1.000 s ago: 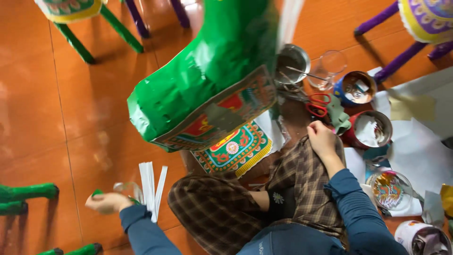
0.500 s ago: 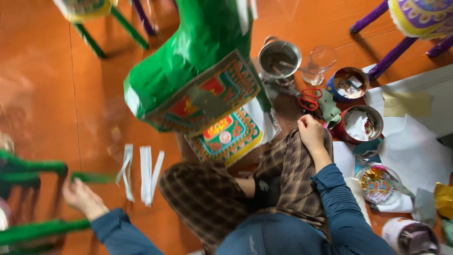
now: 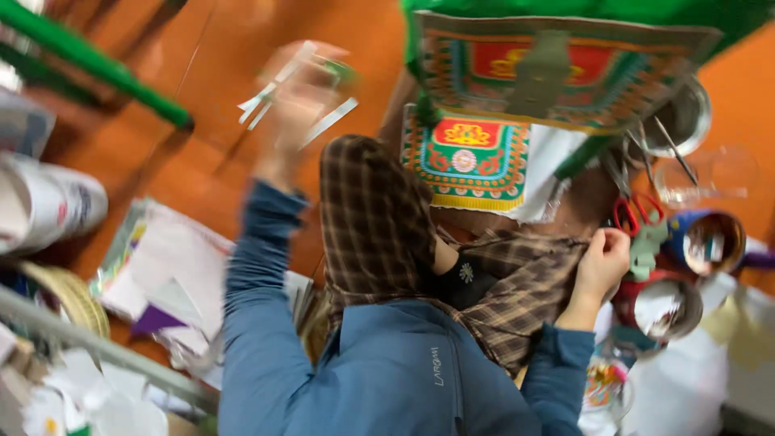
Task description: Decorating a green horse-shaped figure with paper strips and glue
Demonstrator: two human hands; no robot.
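While the left hand [image 3: 295, 121] is raised and blurred above the orange floor [image 3: 161, 153], its fingers are closed around several white paper strips [image 3: 311, 89], which fan out past them. The right hand [image 3: 601, 266] rests on the plaid-trousered knee [image 3: 517, 282], fingers curled together, just beside red-handled scissors [image 3: 638, 211] and open paint tins [image 3: 710, 242]. A green papier-mâché figure [image 3: 565, 56] with a patterned panel stands ahead; loose paper sheets [image 3: 173, 274] lie at left.

My trousers [image 3: 379, 218] are brown plaid, my jacket [image 3: 387, 371] blue. The floor [image 3: 202, 121] is orange. The paper panel [image 3: 468, 153] shows red, green and yellow ornament; the scissors [image 3: 638, 211] have red handles.
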